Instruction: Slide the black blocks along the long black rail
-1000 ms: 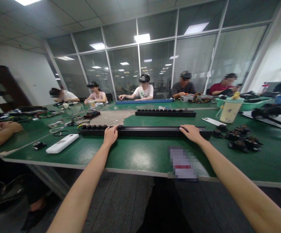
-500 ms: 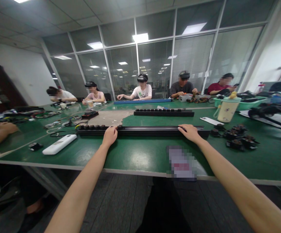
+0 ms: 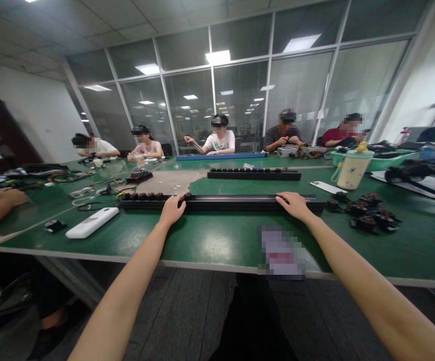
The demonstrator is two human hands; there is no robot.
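A long black rail (image 3: pixel 236 203) lies across the table in front of me. Small black blocks (image 3: pixel 144 197) sit in a row on its left part. My left hand (image 3: pixel 172 210) is closed over the rail at the right end of that row, and its fingers hide what lies under them. One more black block (image 3: pixel 187 196) shows just right of its fingertips. Farther right, my right hand (image 3: pixel 293 204) grips the bare part of the rail, with the thumb on the near side and the fingers over the top.
A second black rail (image 3: pixel 255 175) with blocks lies beyond. Loose black blocks (image 3: pixel 368 210), a white phone (image 3: pixel 328 187) and a cream cup (image 3: pixel 353 170) are on the right. A white power bank (image 3: pixel 93 223) lies left. A blurred-out flat item (image 3: pixel 281 250) lies at the near edge. Co-workers sit opposite.
My left hand has shifted very slightly to the right along the rail. My right hand has stayed put. The co-worker opposite has raised one hand.
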